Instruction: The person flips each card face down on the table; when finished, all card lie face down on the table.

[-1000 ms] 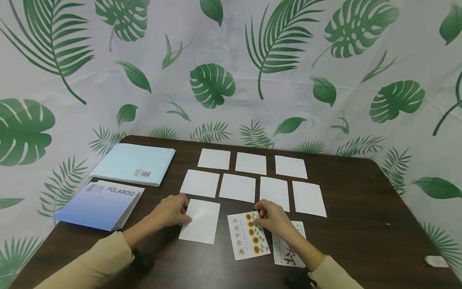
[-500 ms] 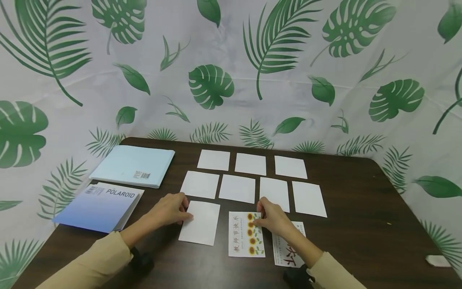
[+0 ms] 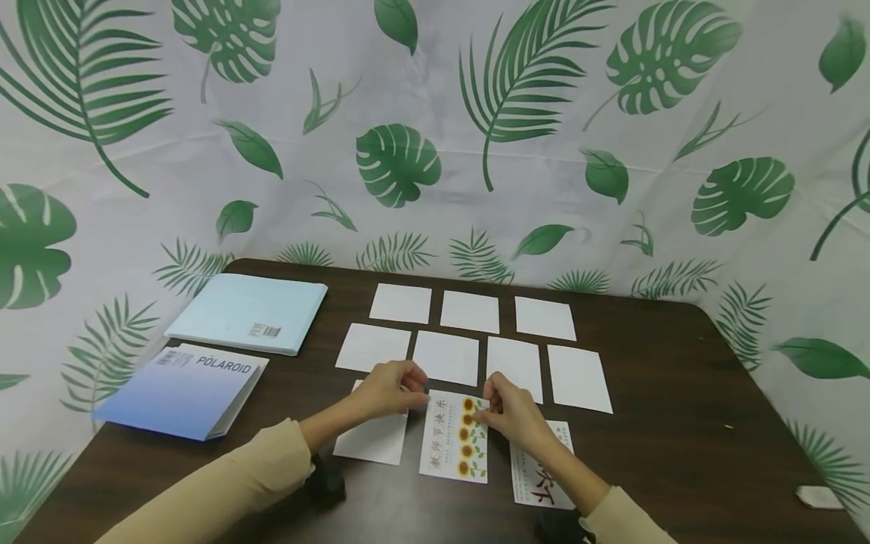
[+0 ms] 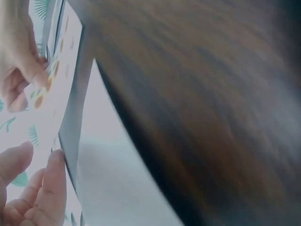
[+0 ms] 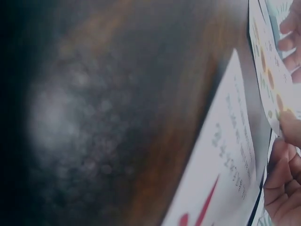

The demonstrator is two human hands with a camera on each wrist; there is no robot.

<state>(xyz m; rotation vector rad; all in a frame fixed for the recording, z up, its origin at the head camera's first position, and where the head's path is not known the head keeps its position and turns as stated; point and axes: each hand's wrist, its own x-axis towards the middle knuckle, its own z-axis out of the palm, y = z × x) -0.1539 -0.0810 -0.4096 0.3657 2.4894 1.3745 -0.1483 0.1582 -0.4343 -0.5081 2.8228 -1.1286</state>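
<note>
My right hand (image 3: 519, 412) pinches the right edge of a printed sunflower card (image 3: 450, 446), which carries a column of Chinese characters beside the flowers. At the upper left corner of that card is my left hand (image 3: 390, 389), its thumb (image 4: 16, 162) and fingers parted around the corner and not visibly closed on it. A blank white card (image 3: 370, 438) lies under the left hand, partly covered by it. Another card with dark red brush lettering (image 3: 530, 480) lies under the right forearm, which hides part of it.
Several blank white cards (image 3: 445, 357) lie in two rows farther back on the dark wooden table (image 3: 680, 423). On the left are a light blue album (image 3: 245, 310) and a blue POLAROID folder (image 3: 180, 389). A small white object (image 3: 819, 496) sits near the right edge.
My left hand has left the blank card's left edge and moved right to the sunflower card's corner. The tilted sunflower card has straightened and shifted slightly left, still in my right hand.
</note>
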